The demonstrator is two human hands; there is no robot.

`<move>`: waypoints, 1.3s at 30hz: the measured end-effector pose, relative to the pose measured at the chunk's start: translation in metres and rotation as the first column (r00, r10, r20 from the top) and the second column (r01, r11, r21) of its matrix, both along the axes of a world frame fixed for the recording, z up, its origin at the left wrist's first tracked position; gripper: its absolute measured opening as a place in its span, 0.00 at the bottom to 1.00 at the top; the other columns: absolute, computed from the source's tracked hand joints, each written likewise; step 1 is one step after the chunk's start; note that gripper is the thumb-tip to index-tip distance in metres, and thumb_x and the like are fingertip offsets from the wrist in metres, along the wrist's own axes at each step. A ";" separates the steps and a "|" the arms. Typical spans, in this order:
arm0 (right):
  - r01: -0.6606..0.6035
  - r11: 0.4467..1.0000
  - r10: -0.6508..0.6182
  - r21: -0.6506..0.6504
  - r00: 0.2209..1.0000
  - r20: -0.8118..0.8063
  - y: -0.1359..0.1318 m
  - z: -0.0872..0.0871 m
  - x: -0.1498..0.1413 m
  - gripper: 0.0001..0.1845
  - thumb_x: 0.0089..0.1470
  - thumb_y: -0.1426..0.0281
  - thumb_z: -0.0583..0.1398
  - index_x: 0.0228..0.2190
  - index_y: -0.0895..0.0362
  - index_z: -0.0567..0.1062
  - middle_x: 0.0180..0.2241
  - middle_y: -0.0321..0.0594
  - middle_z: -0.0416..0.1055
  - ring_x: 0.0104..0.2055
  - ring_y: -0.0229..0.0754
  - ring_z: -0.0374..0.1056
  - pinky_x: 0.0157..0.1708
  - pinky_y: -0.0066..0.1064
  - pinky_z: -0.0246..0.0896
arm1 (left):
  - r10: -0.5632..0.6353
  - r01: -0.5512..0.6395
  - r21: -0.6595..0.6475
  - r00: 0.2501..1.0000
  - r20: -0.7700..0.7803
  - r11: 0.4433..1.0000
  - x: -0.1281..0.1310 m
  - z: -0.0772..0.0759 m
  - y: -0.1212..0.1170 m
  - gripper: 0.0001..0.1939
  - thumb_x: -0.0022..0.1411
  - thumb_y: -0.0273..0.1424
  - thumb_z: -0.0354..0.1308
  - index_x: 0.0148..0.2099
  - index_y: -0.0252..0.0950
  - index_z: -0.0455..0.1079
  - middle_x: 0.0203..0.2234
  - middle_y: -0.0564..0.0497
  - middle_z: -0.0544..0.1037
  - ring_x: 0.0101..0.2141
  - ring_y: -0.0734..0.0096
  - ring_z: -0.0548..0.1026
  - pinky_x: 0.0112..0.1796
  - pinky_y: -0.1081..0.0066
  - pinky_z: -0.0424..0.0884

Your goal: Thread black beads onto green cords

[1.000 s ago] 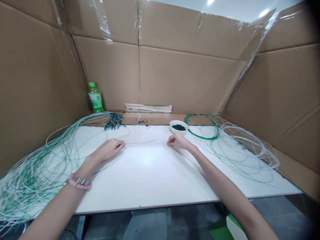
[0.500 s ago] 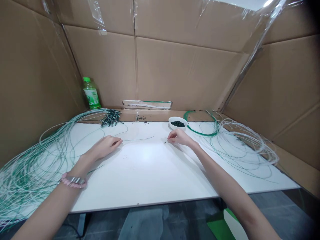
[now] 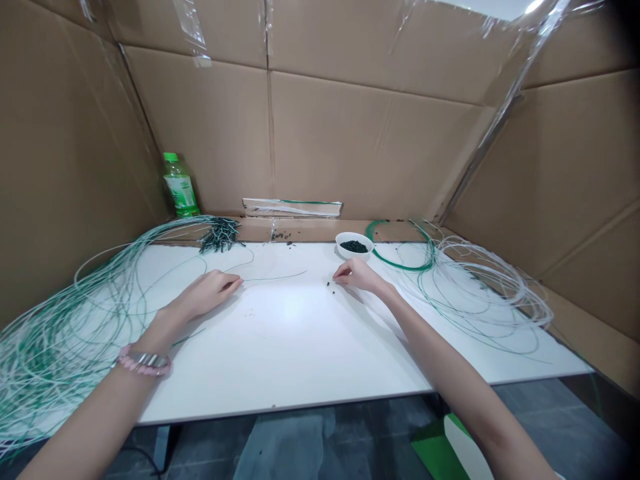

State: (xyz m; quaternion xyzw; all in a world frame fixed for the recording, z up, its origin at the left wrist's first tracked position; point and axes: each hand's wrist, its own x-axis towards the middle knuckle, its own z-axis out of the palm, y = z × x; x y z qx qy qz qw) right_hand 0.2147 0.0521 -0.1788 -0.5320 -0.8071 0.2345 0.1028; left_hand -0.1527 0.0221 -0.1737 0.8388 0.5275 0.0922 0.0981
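The left hand (image 3: 213, 293), knuckles up, pinches a thin strand (image 3: 273, 278) left of the white bowl (image 3: 344, 253). The right hand (image 3: 359, 275) bends before that bowl, fingertips (image 3: 339, 276) together (whether holding anything, I cannot tell), beside 2 dark pellets (image 3: 328, 283).

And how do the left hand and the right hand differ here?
The left hand holds a thin strand; whether the right hand holds anything is too small to tell.
The left hand has a pink bracelet at its wrist; the right hand has none.
The right hand is close to the white bowl; the left hand is farther away.
Both are over the white table.
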 end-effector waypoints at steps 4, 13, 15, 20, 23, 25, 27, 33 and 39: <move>0.005 1.000 -0.005 0.006 1.000 -0.019 -0.001 0.000 -0.001 0.13 0.59 0.64 0.57 0.41 0.60 0.72 0.40 0.41 0.71 0.40 0.38 0.69 0.40 0.36 0.68 | -0.002 0.002 0.004 1.000 0.000 1.000 -0.001 -0.001 0.001 0.20 0.65 0.40 0.38 0.24 0.36 0.57 0.19 0.51 0.68 0.23 0.70 0.66 0.29 0.71 0.55; 0.017 1.000 -0.017 0.006 0.999 -0.041 -0.004 0.001 -0.002 0.14 0.59 0.64 0.57 0.41 0.61 0.71 0.40 0.41 0.71 0.38 0.38 0.69 0.39 0.35 0.68 | -0.002 0.002 -0.003 1.000 -0.002 1.000 -0.001 -0.001 0.001 0.20 0.66 0.40 0.38 0.24 0.36 0.57 0.19 0.52 0.67 0.23 0.71 0.65 0.29 0.71 0.55; 0.024 1.000 -0.024 0.005 0.999 -0.043 -0.005 0.002 -0.003 0.14 0.59 0.64 0.57 0.42 0.61 0.71 0.40 0.41 0.71 0.38 0.38 0.69 0.39 0.35 0.68 | -0.002 0.002 -0.005 1.000 0.001 1.000 -0.001 -0.001 0.001 0.20 0.66 0.39 0.39 0.24 0.36 0.57 0.19 0.52 0.67 0.23 0.71 0.65 0.29 0.71 0.54; 0.034 0.999 -0.034 -0.012 0.998 -0.046 -0.008 0.002 -0.007 0.14 0.59 0.64 0.56 0.42 0.61 0.71 0.40 0.41 0.70 0.38 0.37 0.69 0.38 0.35 0.68 | -0.001 0.001 -0.001 1.000 0.012 1.000 0.000 0.001 -0.003 0.20 0.66 0.39 0.39 0.24 0.35 0.56 0.18 0.52 0.66 0.23 0.72 0.64 0.29 0.72 0.54; 0.038 0.999 -0.039 -0.020 0.998 -0.040 -0.009 0.002 -0.007 0.14 0.59 0.63 0.56 0.42 0.61 0.71 0.39 0.41 0.71 0.37 0.37 0.69 0.38 0.34 0.68 | 0.000 0.000 -0.004 1.000 0.011 1.000 0.000 0.001 -0.004 0.20 0.66 0.39 0.39 0.25 0.35 0.56 0.19 0.52 0.66 0.23 0.72 0.64 0.30 0.72 0.54; 0.036 0.999 -0.036 -0.020 0.999 -0.037 -0.009 0.002 -0.007 0.14 0.59 0.63 0.56 0.42 0.61 0.71 0.39 0.41 0.71 0.37 0.37 0.69 0.38 0.34 0.68 | 0.000 0.000 -0.008 1.000 0.009 1.000 0.000 0.001 -0.002 0.20 0.66 0.40 0.39 0.25 0.36 0.56 0.19 0.52 0.66 0.24 0.72 0.64 0.29 0.72 0.54; 0.032 0.999 -0.032 -0.013 0.999 -0.037 -0.008 0.002 -0.007 0.14 0.59 0.64 0.56 0.41 0.61 0.71 0.39 0.41 0.71 0.37 0.37 0.69 0.38 0.34 0.68 | 0.001 -0.001 -0.013 1.000 0.004 1.000 0.000 0.000 -0.001 0.20 0.66 0.40 0.39 0.24 0.36 0.56 0.19 0.52 0.67 0.23 0.71 0.64 0.29 0.71 0.54; 0.033 0.999 -0.032 0.031 0.999 -0.031 -0.007 0.000 -0.006 0.14 0.59 0.64 0.56 0.41 0.61 0.71 0.40 0.41 0.71 0.38 0.38 0.69 0.39 0.35 0.68 | 0.010 -0.011 -0.017 1.000 -0.007 1.000 -0.001 -0.001 0.001 0.20 0.65 0.41 0.38 0.24 0.36 0.56 0.19 0.51 0.67 0.23 0.70 0.65 0.29 0.71 0.55; 0.028 0.996 -0.025 0.081 0.999 -0.029 -0.005 -0.003 -0.006 0.14 0.59 0.64 0.56 0.42 0.61 0.71 0.40 0.41 0.71 0.39 0.38 0.69 0.41 0.36 0.68 | 0.013 -0.013 -0.017 1.000 -0.010 1.000 -0.001 -0.002 0.000 0.20 0.65 0.41 0.38 0.25 0.36 0.55 0.19 0.52 0.66 0.23 0.71 0.64 0.29 0.71 0.54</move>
